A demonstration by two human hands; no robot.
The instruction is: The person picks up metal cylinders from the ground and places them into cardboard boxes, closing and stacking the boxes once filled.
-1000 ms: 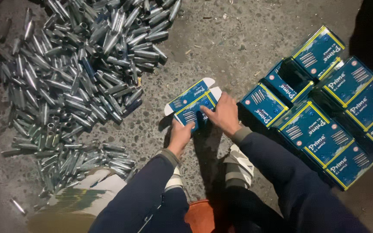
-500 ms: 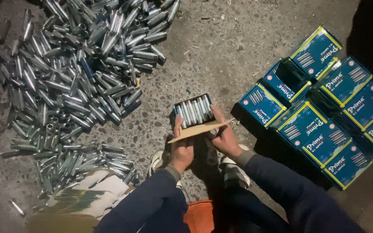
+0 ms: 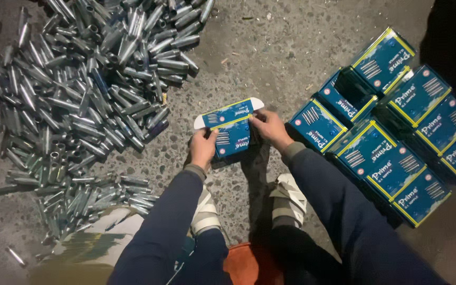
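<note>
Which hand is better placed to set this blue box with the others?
Right. The right hand grips the blue box on the side facing the stacked blue boxes; the left hand holds the far side, nearer the metal tubes.

Blue carton [image 3: 231, 128] in hands; blue cartons [image 3: 391, 126] right.

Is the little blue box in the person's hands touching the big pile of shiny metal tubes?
Apart. In the head view the blue box, held by the left hand and right hand, has bare floor between it and the metal tubes.
</note>
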